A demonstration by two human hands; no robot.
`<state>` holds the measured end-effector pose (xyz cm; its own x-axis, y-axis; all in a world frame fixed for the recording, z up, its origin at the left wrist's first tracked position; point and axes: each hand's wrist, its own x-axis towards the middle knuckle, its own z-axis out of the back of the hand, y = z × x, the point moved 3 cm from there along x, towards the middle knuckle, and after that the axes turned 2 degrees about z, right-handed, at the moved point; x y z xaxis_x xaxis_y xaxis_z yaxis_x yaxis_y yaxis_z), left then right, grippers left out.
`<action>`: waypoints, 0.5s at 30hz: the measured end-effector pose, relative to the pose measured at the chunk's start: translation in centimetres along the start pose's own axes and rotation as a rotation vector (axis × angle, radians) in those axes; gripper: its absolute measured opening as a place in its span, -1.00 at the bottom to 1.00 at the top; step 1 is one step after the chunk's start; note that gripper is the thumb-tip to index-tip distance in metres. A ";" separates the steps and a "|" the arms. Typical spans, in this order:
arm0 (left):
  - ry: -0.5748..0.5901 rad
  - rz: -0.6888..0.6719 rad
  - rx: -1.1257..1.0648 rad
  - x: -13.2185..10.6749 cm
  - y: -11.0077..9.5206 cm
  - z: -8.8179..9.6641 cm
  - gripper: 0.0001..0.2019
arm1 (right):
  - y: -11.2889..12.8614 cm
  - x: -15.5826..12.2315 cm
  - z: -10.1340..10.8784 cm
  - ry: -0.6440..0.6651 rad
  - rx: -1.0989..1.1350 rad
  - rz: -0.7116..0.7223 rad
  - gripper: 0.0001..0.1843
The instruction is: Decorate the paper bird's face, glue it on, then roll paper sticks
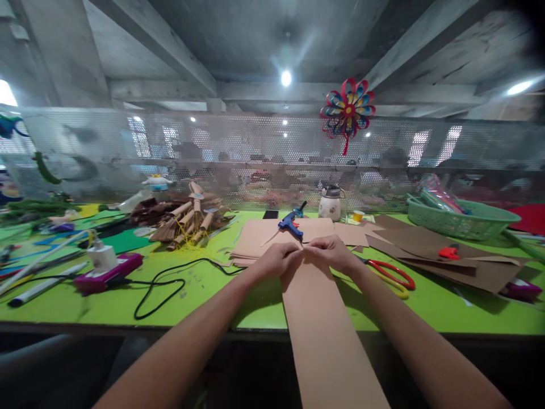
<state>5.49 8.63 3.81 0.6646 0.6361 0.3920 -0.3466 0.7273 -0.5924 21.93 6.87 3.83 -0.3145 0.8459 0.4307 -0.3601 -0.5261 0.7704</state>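
A long strip of tan craft paper (319, 329) runs from the green table (204, 307) over its front edge toward me. At its far end, my left hand (281, 258) pinches the left corner. My right hand (330, 253) pinches the same end from the right, the fingertips of both hands close together. Just beyond them a blue glue gun (291, 226) lies on a stack of tan paper sheets (255, 236). Scissors with red and yellow handles (394, 275) rest beside my right forearm, their blades partly hidden.
A purple power strip (108, 274) with a black cord and a marker (46, 287) lie left. Rolled brown paper pieces (187, 221) are heaped behind. Brown sheets (426, 244) and a green basket (460, 221) stand right. A white jar (330, 204) stands before the perforated partition (255, 187).
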 end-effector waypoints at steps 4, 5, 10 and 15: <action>0.119 0.124 -0.285 -0.1 0.6 0.4 -0.61 | 0.3 -0.1 0.3 -0.034 0.070 -0.017 -0.63; 0.146 0.172 -0.362 -0.2 0.8 0.4 -0.61 | 0.3 -0.1 0.4 -0.046 0.074 -0.021 -0.64; 0.248 0.381 -0.709 -0.8 1.3 0.3 -0.65 | 0.0 -0.1 0.6 -0.068 0.041 -0.016 -0.66; 0.355 0.417 -0.911 -1.0 1.4 -0.1 -0.72 | -0.4 0.2 0.5 -0.070 0.011 0.051 -0.67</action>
<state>4.39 9.02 2.51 0.8134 0.5723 -0.1045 -0.0627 -0.0923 -0.9938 22.42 7.28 3.85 -0.2700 0.8225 0.5006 -0.3358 -0.5677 0.7516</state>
